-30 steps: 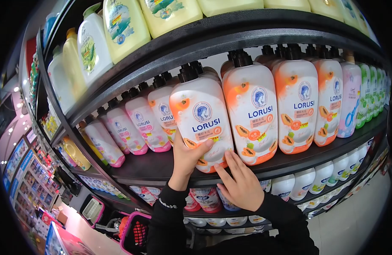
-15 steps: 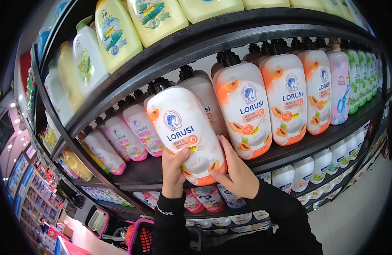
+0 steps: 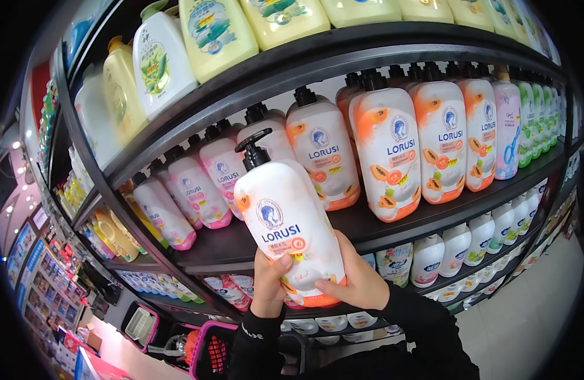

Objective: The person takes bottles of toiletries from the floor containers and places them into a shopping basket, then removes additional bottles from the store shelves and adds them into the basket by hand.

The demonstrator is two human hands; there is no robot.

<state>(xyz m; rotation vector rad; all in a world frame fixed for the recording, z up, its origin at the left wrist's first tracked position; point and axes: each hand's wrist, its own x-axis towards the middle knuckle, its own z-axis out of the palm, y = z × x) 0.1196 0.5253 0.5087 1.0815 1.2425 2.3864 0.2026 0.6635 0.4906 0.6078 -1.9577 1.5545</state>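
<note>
Between my two hands is a white and orange LORUSI pump bottle (image 3: 289, 209) with a black pump top, tilted slightly, its label facing me. My left hand (image 3: 271, 283) grips its lower left side, thumb across the front. On the lower right side, my right hand (image 3: 358, 277) is wrapped round it, thumb near the base. The bottle is in front of the shelf. Behind it stands another LORUSI papaya bottle (image 3: 323, 152), and to the right is a row of matching bottles (image 3: 387, 155).
Pink-based LORUSI bottles (image 3: 197, 196) stand left on the black shelf (image 3: 361, 240). Yellow bottles (image 3: 219, 35) line the shelf above. White bottles (image 3: 453, 247) fill the shelf below. A dark post (image 3: 124, 202) rises at left. Pink-rimmed baskets (image 3: 197, 342) sit low at left.
The held bottle has come away from the shelf and lower in view, so its whole pump top shows. The LORUSI bottle behind it is now largely uncovered. Both hands keep their grip.
</note>
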